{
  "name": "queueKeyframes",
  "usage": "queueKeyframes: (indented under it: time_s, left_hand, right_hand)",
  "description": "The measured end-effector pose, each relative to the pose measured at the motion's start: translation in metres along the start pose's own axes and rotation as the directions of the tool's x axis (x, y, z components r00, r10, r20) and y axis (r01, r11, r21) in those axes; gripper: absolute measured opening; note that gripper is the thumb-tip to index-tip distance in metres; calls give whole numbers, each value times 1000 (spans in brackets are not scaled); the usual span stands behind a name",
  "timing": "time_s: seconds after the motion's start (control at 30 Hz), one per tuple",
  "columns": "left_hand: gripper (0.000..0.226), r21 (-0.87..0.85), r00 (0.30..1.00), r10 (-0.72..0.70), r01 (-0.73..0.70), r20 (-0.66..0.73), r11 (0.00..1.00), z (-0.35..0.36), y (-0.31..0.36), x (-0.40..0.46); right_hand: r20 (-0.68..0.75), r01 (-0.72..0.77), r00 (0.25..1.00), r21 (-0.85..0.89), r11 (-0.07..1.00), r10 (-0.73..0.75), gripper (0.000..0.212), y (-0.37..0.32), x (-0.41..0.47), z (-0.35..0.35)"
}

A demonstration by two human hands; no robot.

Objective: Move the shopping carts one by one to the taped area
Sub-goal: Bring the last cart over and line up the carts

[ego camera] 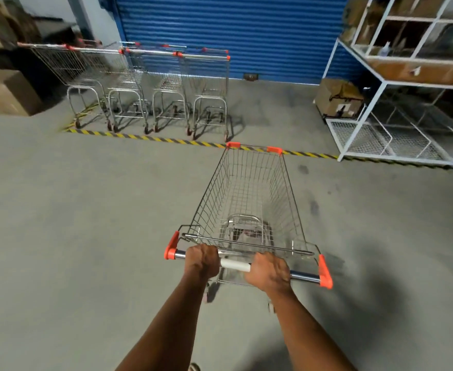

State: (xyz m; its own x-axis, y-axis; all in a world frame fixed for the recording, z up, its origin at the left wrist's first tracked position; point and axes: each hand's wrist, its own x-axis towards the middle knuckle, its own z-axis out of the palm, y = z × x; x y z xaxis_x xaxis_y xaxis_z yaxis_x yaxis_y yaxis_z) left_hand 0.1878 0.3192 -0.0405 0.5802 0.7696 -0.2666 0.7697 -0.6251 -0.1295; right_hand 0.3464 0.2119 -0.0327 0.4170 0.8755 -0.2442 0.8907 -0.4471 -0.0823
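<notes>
Wrapping fingers (206,251) of 2 hands grip cart handle (234,265).

Grey concrete floor (86,210), scuffed and stained. Blue roller shutter (230,30) on the far wall. White metal shelving (380,84) at the right edge, boxes on upper tiers. Cardboard box (337,99) at its foot. Stacked cartons (3,92) in the far left corner. Light dim, shadows soft.

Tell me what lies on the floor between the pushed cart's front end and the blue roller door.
In the head view, the yellow-and-black striped floor tape crosses just at the wire shopping cart's front, then bare grey concrete up to the blue corrugated roller door.
</notes>
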Motion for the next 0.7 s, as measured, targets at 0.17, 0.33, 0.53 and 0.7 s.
queueKeyframes:
  time_s: [0.17,0.33,0.53,0.7]
  left_hand:
    - [26,24,998,45,-44,-33,999,-24,-27,102]
    - [27,29,997,66,-66,-25,997,-55,-51,211]
    - [26,40,996,82,-81,-22,996,-85,-71,356]
    - [20,-33,984,99,-105,-147,994,-116,-79,464]
  right_hand:
    - [-12,-45,999,5,999,46,32,-7,97,-27]
    - [11,-54,999,8,999,54,29,-7,204,-58]
    - [10,-97,995,48,994,97,29,4,345,-92]
    - [29,-82,996,69,994,80,30,21,446,-125]
